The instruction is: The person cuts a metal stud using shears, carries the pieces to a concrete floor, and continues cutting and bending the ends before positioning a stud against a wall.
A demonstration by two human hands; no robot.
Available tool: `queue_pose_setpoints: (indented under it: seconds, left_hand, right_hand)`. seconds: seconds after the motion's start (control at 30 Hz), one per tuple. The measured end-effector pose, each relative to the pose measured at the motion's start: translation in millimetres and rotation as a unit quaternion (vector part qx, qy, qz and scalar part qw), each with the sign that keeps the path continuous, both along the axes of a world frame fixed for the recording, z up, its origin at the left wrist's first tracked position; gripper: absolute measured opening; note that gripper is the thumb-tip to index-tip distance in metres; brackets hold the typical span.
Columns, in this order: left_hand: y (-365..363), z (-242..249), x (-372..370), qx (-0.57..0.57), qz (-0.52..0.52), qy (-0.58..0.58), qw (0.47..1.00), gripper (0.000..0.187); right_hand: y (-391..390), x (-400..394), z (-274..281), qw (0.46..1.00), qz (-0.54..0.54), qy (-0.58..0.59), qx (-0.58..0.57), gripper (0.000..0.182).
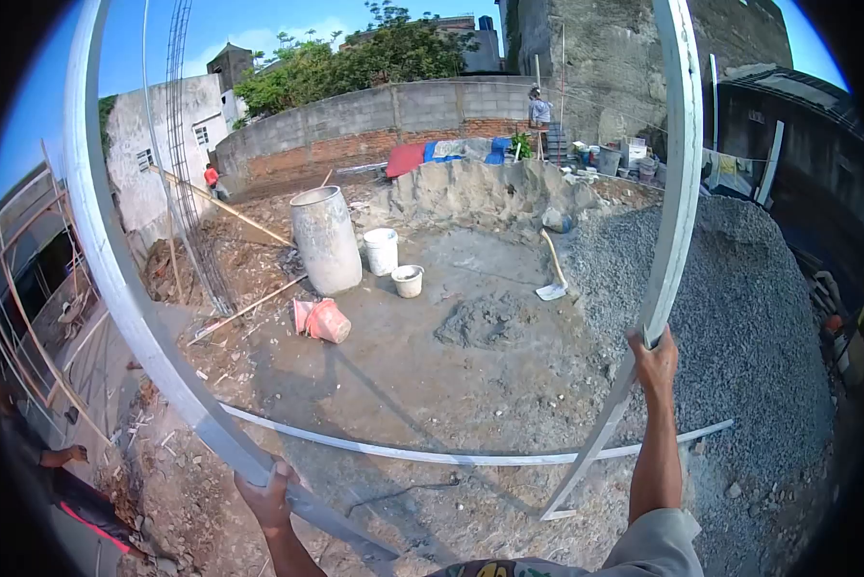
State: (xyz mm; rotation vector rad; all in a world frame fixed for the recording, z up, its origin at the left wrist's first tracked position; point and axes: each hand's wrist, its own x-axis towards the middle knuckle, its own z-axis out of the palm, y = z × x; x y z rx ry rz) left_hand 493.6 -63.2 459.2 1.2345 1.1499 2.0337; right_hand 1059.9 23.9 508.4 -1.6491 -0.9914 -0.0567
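My left hand (270, 492) is closed around a long pale-grey square bar (148, 327), which rises past the top of the view. Its lower part runs down to the right, below the hand. My right hand (655, 363) grips a second grey bar (670, 192) of the same kind, with the arm stretched forward. That bar's foot is at the ground in front of me. Behind both bars, a third pale bar (432, 456) lies across the dirt, from near the left bar over to the gravel.
A tall grey barrel (328, 240), white bucket (381, 252), smaller bucket (408, 281) and tipped red buckets (322, 321) stand ahead. A shovel (553, 274) lies near wet mortar (485, 322). Gravel (739, 337) is heaped right. A person (52, 471) is close at left; two others work farther off.
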Motion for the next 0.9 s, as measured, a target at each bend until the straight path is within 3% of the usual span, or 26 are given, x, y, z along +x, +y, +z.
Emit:
queue_pose_setpoints:
  seconds: [0.17,0.37,0.47,0.57,0.6,0.67,0.7,0.73,0.8,0.9]
  left_hand:
    - [24.5,1.0,40.1,-0.026,0.041,0.027,0.998,0.037]
    - [3.1,-1.8,47.5,-0.057,0.076,0.057,0.994,0.043]
    - [-5.8,-53.4,30.6,-0.14,0.118,0.113,0.977,0.083]
    - [-26.4,-16.5,43.2,-0.011,0.107,0.04,0.993,0.051]
    - [-32.8,2.9,40.6,0.012,0.113,0.076,0.991,0.06]
    - [-24.9,19.7,15.6,-0.071,0.149,0.12,0.979,0.063]
    - [-31.4,55.7,25.2,-0.075,0.122,0.065,0.988,0.058]
    - [-26.0,59.7,21.9,-0.037,0.151,0.085,0.984,0.042]
    - [-26.5,40.8,10.8,0.003,0.159,0.088,0.983,0.044]
    - [-51.5,24.6,1.8,-0.047,0.183,0.073,0.979,0.04]
  right_hand:
    - [43.4,-97.1,48.2,0.971,0.224,-0.066,0.046,0.053]
    - [76.0,-209.0,89.0,0.891,0.455,0.013,-0.013,0.063]
    - [72.0,-258.3,105.2,0.854,0.52,0.009,0.025,0.064]
    - [43.4,-297.7,116.7,0.819,0.572,-0.001,0.045,0.064]
    - [31.6,-311.7,118.7,0.811,0.584,0.002,0.029,0.064]
    - [12.8,-342.6,119.3,0.793,0.608,0.003,0.041,0.064]
    - [7.2,-358.4,116.8,0.781,0.624,0.01,0.031,0.066]
    - [-1.6,-371.2,117.2,0.773,0.633,-0.006,0.045,0.071]
    - [-6.7,-394.2,108.2,0.788,0.61,-0.035,0.08,0.085]
    - [-33.7,-396.3,117.7,0.756,0.645,-0.072,-0.083,0.081]
